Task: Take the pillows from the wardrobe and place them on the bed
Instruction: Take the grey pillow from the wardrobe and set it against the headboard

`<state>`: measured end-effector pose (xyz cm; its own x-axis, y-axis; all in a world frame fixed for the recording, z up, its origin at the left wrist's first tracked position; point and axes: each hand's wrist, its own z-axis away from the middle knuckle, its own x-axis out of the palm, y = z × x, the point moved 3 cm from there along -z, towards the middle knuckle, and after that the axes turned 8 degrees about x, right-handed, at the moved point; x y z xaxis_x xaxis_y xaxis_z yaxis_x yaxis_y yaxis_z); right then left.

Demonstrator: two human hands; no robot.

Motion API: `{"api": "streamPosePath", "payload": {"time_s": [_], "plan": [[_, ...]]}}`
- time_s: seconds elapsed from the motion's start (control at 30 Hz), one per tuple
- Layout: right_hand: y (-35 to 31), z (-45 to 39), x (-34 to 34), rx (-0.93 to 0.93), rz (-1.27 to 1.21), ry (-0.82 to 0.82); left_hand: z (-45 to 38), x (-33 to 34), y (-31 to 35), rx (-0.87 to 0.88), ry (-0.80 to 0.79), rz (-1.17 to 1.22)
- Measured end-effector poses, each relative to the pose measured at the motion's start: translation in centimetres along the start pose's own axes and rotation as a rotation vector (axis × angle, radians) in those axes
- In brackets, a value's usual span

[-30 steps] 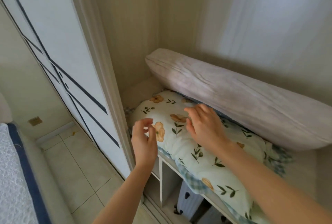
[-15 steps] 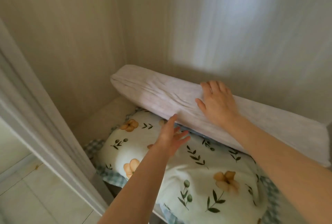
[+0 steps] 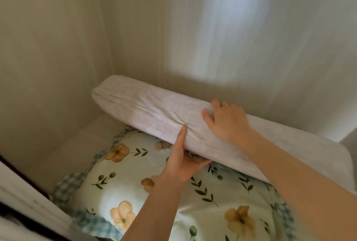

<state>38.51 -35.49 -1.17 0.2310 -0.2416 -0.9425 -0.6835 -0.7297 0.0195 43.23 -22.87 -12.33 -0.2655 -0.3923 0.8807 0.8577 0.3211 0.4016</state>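
A long pale pink-grey pillow (image 3: 146, 113) lies along the back wall inside the wardrobe, resting on a white floral pillow (image 3: 222, 208) with orange flowers and a blue checked frill. My right hand (image 3: 227, 120) lies over the top of the grey pillow, fingers curled over its far edge. My left hand (image 3: 182, 160) holds the grey pillow's lower front edge, thumb up against its face and fingers tucked beneath, between the two pillows.
The beige wardrobe side wall (image 3: 48, 66) stands close on the left and the back wall (image 3: 231, 37) right behind the pillows. The white door frame (image 3: 29, 202) crosses the lower left corner. A strip of bare shelf (image 3: 81, 144) shows left of the pillows.
The view moved closer into the wardrobe. My right hand went from the floral pillow onto the top of the grey pillow. My left hand reached forward and slid under the grey pillow's front edge.
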Motion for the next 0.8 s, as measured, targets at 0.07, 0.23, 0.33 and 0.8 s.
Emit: {"api": "streamPosePath", "payload": {"time_s": [0.07, 0.23, 0.33, 0.8], "plan": [[0.0, 0.1, 0.0, 0.01, 0.013, 0.007, 0.1, -0.2, 0.0, 0.002, -0.008, 0.012], [-0.2, 0.6, -1.1, 0.015, -0.003, -0.003, 1.0, -0.3, 0.0, 0.058, 0.046, -0.042], [-0.1, 1.4, -2.7, -0.008, -0.012, 0.035, 1.9, 0.7, 0.3, 0.068, 0.068, -0.062], [-0.7, 6.7, -16.6, -0.049, -0.135, 0.282, 10.7, 10.4, 3.4, 0.464, 0.038, -0.445]]}}
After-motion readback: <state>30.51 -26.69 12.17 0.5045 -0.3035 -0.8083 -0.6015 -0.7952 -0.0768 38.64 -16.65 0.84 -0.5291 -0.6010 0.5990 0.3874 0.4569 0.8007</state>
